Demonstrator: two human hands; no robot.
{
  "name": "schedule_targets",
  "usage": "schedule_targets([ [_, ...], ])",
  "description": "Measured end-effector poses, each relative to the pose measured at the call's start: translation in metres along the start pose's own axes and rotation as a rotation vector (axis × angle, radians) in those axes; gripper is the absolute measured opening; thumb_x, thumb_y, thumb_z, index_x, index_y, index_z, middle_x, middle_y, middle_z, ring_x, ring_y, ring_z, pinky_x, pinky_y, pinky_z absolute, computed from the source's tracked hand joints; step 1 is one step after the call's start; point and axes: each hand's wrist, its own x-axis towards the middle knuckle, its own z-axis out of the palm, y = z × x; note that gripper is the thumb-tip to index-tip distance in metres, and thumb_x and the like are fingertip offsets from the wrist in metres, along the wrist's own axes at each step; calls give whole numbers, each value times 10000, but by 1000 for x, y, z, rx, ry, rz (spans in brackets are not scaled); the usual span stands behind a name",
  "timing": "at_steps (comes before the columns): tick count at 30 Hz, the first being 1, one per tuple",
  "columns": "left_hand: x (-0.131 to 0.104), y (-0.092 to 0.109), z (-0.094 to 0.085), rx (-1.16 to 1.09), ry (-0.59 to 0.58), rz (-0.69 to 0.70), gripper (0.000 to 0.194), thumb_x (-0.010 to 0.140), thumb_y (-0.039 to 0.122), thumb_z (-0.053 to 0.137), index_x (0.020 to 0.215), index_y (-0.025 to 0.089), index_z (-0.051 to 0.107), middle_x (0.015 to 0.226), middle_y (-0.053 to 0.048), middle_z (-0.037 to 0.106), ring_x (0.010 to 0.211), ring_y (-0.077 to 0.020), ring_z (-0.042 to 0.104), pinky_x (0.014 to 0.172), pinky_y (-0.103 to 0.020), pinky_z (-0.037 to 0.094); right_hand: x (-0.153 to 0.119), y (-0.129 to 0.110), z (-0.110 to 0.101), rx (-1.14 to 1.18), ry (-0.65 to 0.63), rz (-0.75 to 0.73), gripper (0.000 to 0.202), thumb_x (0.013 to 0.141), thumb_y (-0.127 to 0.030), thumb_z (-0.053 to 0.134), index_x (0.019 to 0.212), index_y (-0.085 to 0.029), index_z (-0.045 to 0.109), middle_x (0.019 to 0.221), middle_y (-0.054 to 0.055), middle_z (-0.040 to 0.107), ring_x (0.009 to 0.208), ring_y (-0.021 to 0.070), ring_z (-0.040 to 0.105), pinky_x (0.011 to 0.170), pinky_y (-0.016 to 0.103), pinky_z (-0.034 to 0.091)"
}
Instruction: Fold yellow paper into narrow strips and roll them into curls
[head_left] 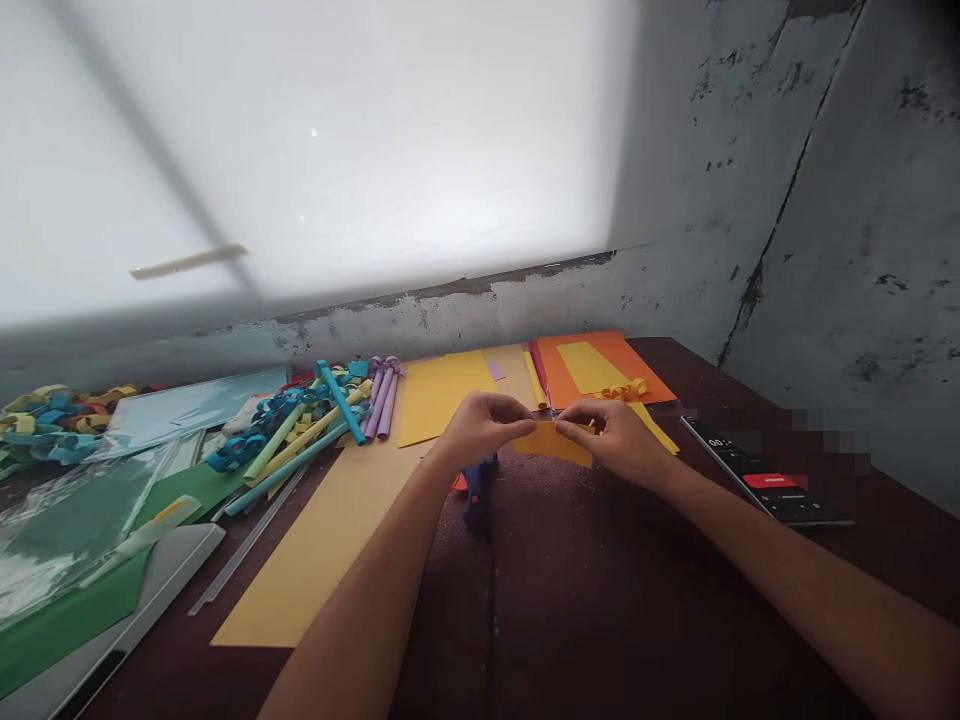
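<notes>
A dark brown desk [600, 600] is pushed against a scuffed, peeling grey wall under a bright white pane. Just above its middle, a small orange-yellow paper strip [553, 442] is pinched between both hands: the left hand [480, 428] closes thumb and fingers on its left end, the right hand [616, 440] on its right end, so the strip lies flat and not yet curled or joined. Below the left hand a blue glue gun [478, 490] rests on the desk. Judging by the heap of finished paper chain loops [52, 420] and rolled paper tubes [337, 410] to the left, much is made; uncut yellow sheets [442, 395], an orange sheet [600, 365] and a phone [765, 470] lie around.
</notes>
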Motion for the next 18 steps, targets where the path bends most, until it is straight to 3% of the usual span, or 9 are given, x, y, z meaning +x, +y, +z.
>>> schedule_targets([
  [12, 1, -4, -2, 63, 35, -16, 264, 810, 428, 757, 818, 165, 785, 769, -40, 746, 709, -162, 640, 623, -255, 439, 1, 2, -1, -24, 25, 64, 235, 882, -401, 641, 839, -205, 763, 866, 35, 755, 748, 182, 626, 659, 300, 448],
  [18, 1, -2, -1, 50, 67, -27, 274, 796, 442, 778, 834, 172, 804, 792, -48, 766, 740, -173, 663, 651, -262, 467, 2, 4, -1, -12, 53, 52, 228, 886, -389, 618, 849, -202, 742, 903, 41, 765, 854, 205, 663, 719, 299, 472],
])
